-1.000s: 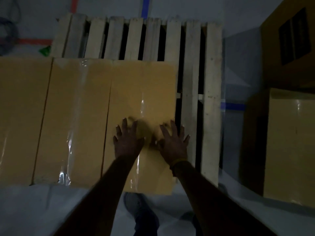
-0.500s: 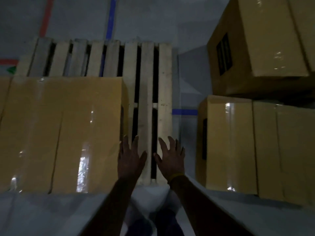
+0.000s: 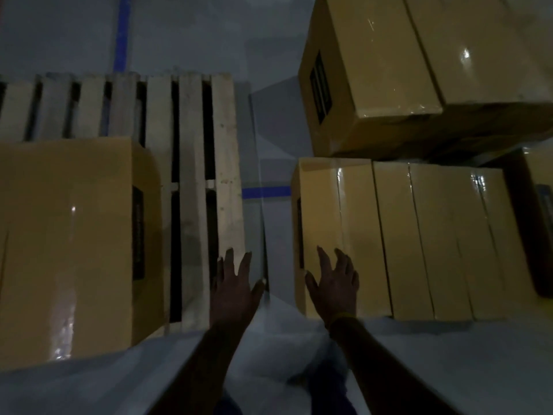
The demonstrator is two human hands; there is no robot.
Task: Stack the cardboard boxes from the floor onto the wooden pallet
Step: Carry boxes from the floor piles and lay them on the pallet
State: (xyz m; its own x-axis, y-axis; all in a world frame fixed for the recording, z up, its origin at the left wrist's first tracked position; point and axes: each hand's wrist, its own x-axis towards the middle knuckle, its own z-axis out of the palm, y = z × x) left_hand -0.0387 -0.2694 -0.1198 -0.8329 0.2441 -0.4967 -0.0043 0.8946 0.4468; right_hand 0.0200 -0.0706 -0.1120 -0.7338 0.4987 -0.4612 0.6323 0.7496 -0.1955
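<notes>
A wooden pallet (image 3: 191, 121) lies on the floor at left, with a taped cardboard box (image 3: 68, 241) standing on its near part. To the right, a row of cardboard boxes (image 3: 404, 241) sits on the floor, and a larger box (image 3: 389, 73) lies tilted behind them. My left hand (image 3: 233, 283) hovers with fingers spread over the pallet's right edge, holding nothing. My right hand (image 3: 333, 283) is open too, fingers spread over the near left corner of the floor boxes. Whether it touches the cardboard, I cannot tell.
Grey floor with blue tape lines (image 3: 122, 34) runs between the pallet and the floor boxes. A dark object (image 3: 538, 223) stands at the far right edge beside the row. My legs show at the bottom.
Both hands have left the box on the pallet and swung right. The view turned right, bringing the floor boxes in; my right hand now reaches over their corner.
</notes>
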